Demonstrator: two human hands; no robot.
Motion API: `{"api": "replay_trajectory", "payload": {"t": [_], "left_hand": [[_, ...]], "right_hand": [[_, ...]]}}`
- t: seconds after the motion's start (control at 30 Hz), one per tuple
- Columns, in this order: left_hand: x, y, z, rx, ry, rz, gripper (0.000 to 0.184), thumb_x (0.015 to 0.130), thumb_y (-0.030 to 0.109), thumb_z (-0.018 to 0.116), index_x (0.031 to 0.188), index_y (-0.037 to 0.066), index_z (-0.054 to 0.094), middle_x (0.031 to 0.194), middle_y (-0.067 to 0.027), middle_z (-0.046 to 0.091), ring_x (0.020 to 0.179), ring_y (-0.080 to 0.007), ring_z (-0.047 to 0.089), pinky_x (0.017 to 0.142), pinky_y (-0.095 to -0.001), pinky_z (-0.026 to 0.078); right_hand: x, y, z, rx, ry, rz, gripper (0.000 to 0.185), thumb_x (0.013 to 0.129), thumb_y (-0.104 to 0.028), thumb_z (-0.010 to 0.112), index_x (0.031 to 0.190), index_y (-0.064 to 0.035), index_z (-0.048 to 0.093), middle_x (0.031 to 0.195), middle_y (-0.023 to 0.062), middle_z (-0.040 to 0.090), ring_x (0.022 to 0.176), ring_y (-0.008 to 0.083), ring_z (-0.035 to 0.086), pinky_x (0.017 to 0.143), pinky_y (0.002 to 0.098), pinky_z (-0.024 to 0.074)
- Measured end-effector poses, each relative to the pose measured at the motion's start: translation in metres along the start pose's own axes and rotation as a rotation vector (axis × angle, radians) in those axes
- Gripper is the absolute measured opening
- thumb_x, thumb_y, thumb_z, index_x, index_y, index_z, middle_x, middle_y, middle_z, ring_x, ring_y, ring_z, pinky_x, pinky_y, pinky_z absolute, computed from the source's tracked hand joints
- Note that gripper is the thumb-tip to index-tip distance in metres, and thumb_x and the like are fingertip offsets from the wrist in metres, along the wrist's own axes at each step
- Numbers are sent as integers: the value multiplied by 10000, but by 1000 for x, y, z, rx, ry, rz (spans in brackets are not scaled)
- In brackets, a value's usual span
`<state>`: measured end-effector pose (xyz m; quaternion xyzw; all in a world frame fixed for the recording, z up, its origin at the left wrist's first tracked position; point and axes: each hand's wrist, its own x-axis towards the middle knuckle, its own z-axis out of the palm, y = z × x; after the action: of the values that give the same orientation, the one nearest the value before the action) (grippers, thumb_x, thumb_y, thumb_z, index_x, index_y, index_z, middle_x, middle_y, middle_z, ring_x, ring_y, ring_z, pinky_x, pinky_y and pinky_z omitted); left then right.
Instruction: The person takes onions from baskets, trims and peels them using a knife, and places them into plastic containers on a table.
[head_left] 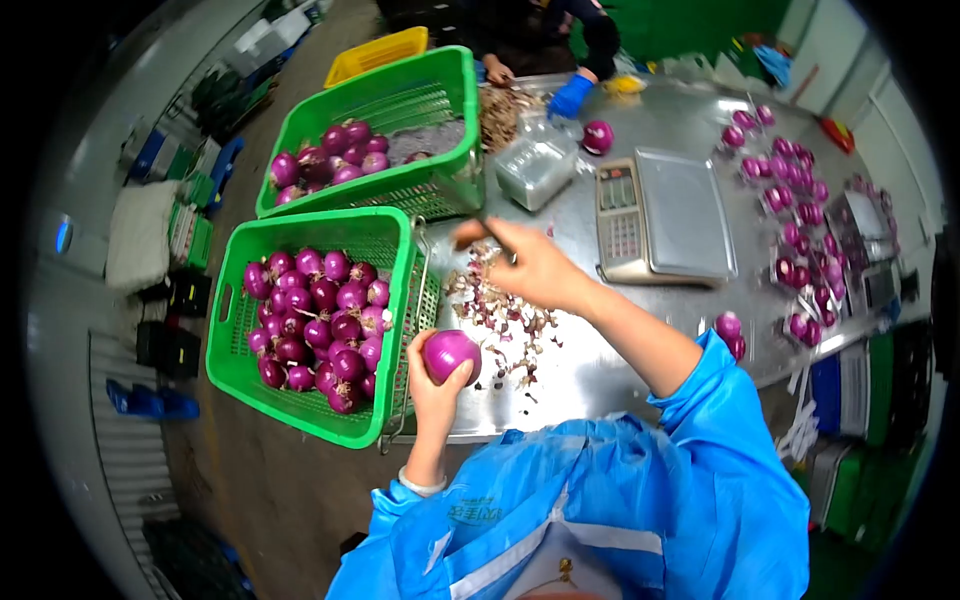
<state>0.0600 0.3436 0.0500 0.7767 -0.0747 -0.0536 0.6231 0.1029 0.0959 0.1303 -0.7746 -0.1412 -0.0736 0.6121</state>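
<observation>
My left hand [430, 402] is closed around a peeled-looking red onion [451, 356], held at the table's near edge beside the front green crate. My right hand [540, 268] is over the table, its fingers wrapped around a slim dark knife-like tool [497, 240]; its blade cannot be made out. Under and between my hands lie onion skins and trimmings [505, 318]. The front green crate [222, 345] holds many red onions [315, 315], left of my left hand.
Another green crate [378, 200] with onions stands behind, beside a yellow crate [375, 58]. On the steel table [580, 365] are a scale [665, 215], plastic trays [537, 165] and packed onions [795, 185]. Across it, a co-worker's blue-gloved hand [570, 96] is near the trays.
</observation>
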Motion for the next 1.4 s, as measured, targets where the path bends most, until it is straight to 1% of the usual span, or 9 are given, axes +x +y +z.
{"api": "replay_trajectory", "payload": {"t": [0.17,0.3,0.4,0.53,0.6,0.67,0.9,1.2,1.4], "left_hand": [[-10,-37,23,-52,-221,-210,529,943,306,644,1358,33,462,1266,-152,543,1141,-244,563,980,-366,466],[-21,-36,64,-124,-535,-417,578,1030,424,491,1432,13,429,1314,-167,541,1215,-248,539,1024,-355,443],[-23,-34,99,-201,-872,-425,592,1061,445,417,1445,-6,417,1105,-167,641,867,-222,686,758,-310,560],[-16,-55,171,-105,-1011,-231,414,1035,306,536,1310,-2,570,846,-100,681,689,-168,656,645,-291,537],[-16,-53,214,310,-933,117,426,963,275,636,1283,-1,588,1022,-155,695,930,-278,666,790,-370,527],[-18,-83,262,532,-796,497,455,910,293,684,1267,22,605,1123,-178,673,1027,-349,624,888,-421,497],[-34,-103,371,1007,-795,373,781,679,468,812,1322,101,561,1167,-163,612,1004,-403,600,838,-479,533],[-13,-83,336,716,-874,209,800,605,295,846,1333,170,538,1264,-220,458,1065,-448,602,918,-474,532],[4,-100,306,648,-888,489,717,602,144,860,1265,169,590,1276,-163,500,1117,-415,593,957,-456,521]], "right_hand": [[-118,53,47,-78,-91,196,877,674,-476,879,1359,-41,546,1282,179,631,1191,354,604,1007,424,480],[-184,60,48,-129,131,342,919,636,-438,905,1372,-35,531,1300,195,604,1193,366,591,1010,422,476],[-228,47,22,106,275,580,839,670,-321,901,1367,-35,532,1307,161,611,1199,281,594,988,358,491],[-321,60,-16,818,591,690,744,776,-159,811,1409,-15,446,909,64,614,617,87,578,485,230,470],[-352,68,-23,874,854,688,726,808,-111,766,1426,-5,400,768,3,524,460,42,437,373,193,349],[-374,73,-40,795,936,697,683,831,-143,760,1406,-7,417,753,0,513,486,45,455,403,210,386],[-394,97,-98,710,847,735,634,848,-197,751,1366,4,445,697,-13,504,467,54,441,405,211,351],[-375,144,-130,486,727,768,651,790,-238,818,1309,-11,498,868,28,603,452,35,439,396,202,338],[-351,177,-121,89,509,740,704,719,-315,869,1280,-31,552,1169,161,656,1116,255,634,964,367,494]]}}
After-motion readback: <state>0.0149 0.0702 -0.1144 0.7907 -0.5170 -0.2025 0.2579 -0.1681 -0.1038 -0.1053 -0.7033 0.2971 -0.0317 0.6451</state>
